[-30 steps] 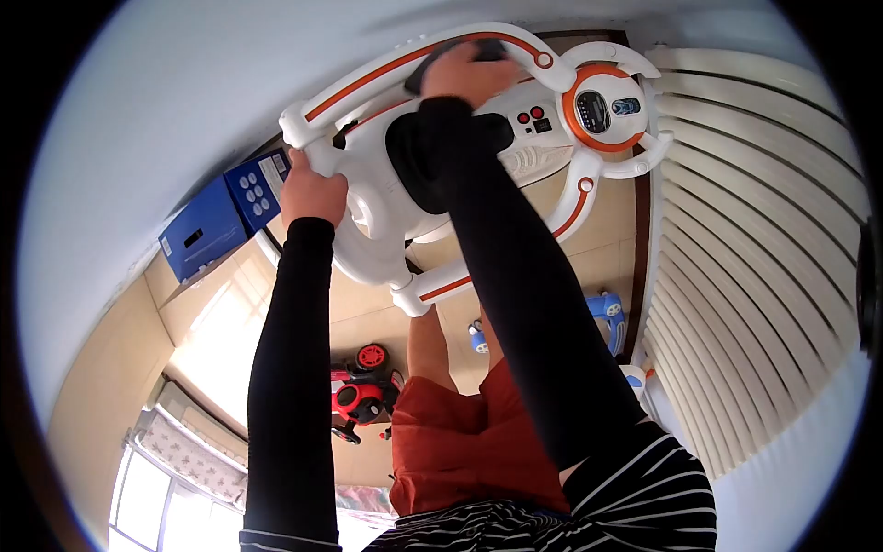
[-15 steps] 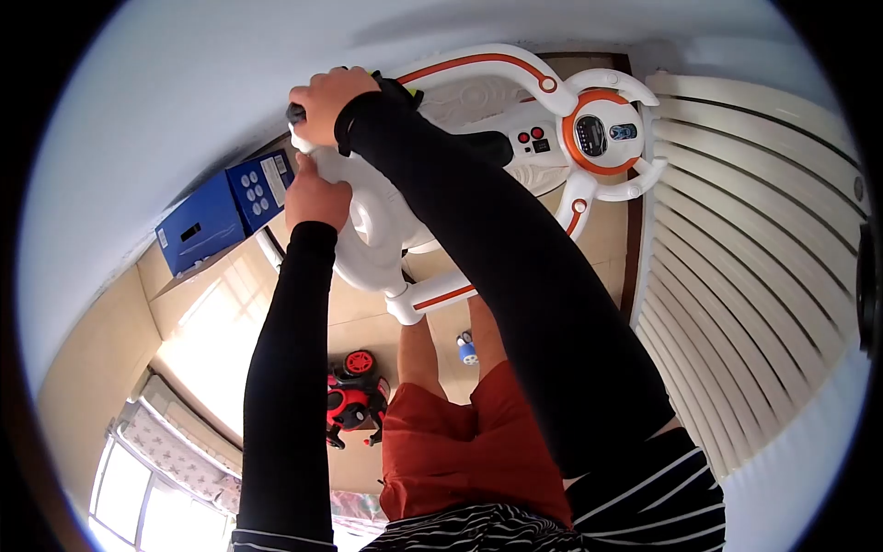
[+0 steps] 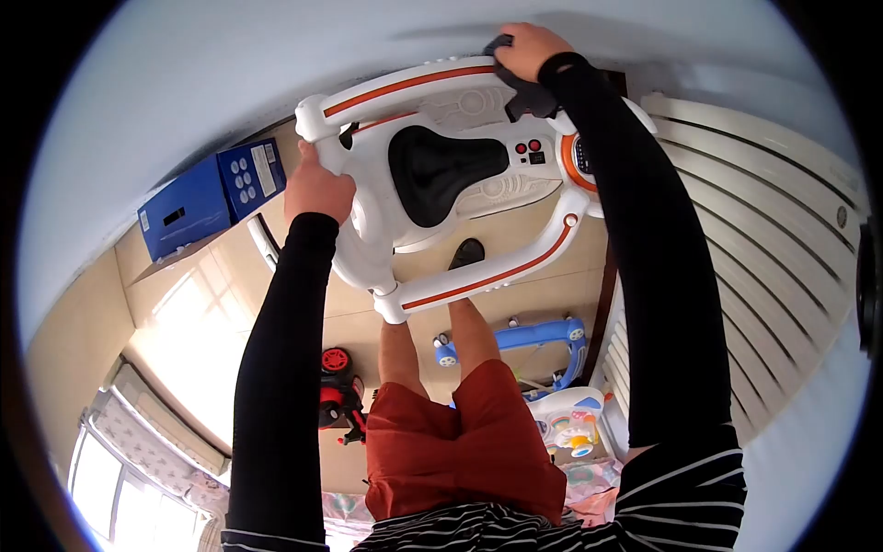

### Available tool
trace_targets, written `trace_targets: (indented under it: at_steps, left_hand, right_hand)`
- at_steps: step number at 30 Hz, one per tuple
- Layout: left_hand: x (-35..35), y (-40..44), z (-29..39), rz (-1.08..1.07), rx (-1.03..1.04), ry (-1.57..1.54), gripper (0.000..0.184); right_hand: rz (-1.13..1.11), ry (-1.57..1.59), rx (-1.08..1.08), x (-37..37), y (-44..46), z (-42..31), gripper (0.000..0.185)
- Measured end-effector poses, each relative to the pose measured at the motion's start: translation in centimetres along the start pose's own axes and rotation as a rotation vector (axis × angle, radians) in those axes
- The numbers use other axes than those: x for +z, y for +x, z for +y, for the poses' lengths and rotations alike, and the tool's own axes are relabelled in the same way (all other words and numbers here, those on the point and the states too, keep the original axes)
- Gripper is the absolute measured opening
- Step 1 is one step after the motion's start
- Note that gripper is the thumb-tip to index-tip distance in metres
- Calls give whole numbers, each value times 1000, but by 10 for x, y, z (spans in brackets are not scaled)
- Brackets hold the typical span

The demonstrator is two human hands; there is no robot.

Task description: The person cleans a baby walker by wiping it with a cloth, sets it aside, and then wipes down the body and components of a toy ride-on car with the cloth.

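Rests the left hand [image 3: 319,187] on the left end of the white ride-on toy [image 3: 441,173], with one finger extended and the others curled, grip impossible to tell. Farther off, near the wall-side edge of the floor [image 3: 552,294], holds a dark cloth [image 3: 530,97] in the closed fingers of the right hand [image 3: 532,52], across the toy's far rail [image 3: 414,86].

Head view: from head height, facing forward and down
Ride-on toy [image 3: 446,170]: close, seen from above
Floor [image 3: 354,308]: farther below
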State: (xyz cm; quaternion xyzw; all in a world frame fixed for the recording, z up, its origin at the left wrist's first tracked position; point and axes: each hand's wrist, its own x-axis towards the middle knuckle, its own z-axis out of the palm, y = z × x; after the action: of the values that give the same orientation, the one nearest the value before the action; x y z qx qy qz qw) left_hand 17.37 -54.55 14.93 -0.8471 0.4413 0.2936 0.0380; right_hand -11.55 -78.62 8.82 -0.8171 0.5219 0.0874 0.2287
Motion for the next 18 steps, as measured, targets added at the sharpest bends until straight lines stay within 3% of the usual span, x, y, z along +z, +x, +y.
trace_targets:
  at_steps: [6, 8, 14, 17, 18]
  left_hand:
    - [1, 0, 1, -9, -8, 5, 89]
    - [3, 0, 0, -17, -20, -17, 86]
    - [-1, -2, 4, -10, -39, -27, 87]
    - [-2, -2, 4, -31, -57, -24, 90]
    - [-5, -3, 7, -48, -66, -22, 94]
  right_hand:
    - [-44, -206, 171, 5, -55, 79, 47]
    - [-67, -161, 130, -17, -87, 62, 45]
    - [576, -86, 250, 42, -148, 0, 29]
    - [522, 61, 303, 60, -166, -34, 31]
    - [402, 273, 309, 66, -172, -47, 31]
